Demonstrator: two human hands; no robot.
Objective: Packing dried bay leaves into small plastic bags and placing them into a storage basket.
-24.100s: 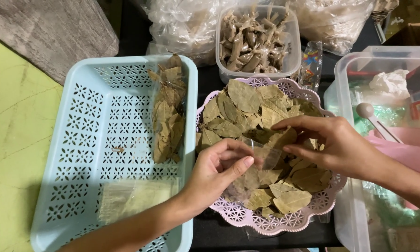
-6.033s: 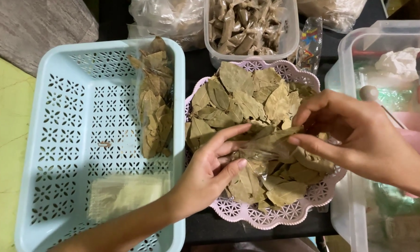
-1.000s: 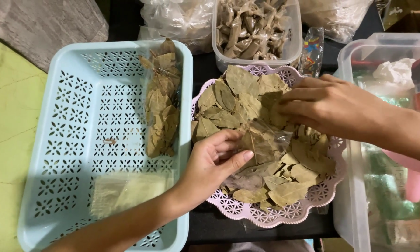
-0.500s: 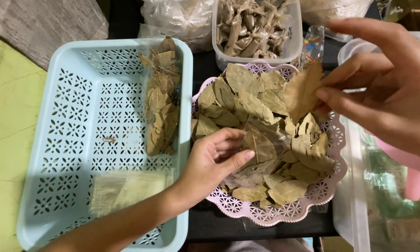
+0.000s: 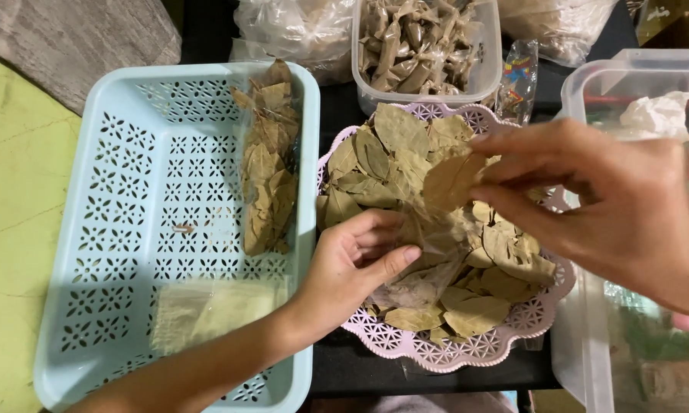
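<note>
- Right hand [image 5: 612, 206]: at the right of the frame, raised over the pink basket, thumb and fingertips pinched on 1 dry brown bay leaf [image 5: 450, 182].
- Left hand [image 5: 356, 264]: at lower centre, fingers curled around the mouth of a clear plastic bag [image 5: 425, 271] that lies on the leaf pile; the bag already contains leaves.
- Round pink perforated plastic basket [image 5: 436, 353]: at centre, on the dark bench [image 5: 344, 371], filled with loose dry leaves.
- Light blue perforated plastic tray [image 5: 130, 214]: at left, touching the pink basket; it holds 1 long packed bag of leaves [image 5: 268, 183] along its right wall and a stack of flat clear bags [image 5: 214, 306] at its lower edge.
- Clear tub of small wrapped packets [image 5: 425, 46]: at top centre.
- Clear storage box [image 5: 589, 336]: at the right edge.
</note>
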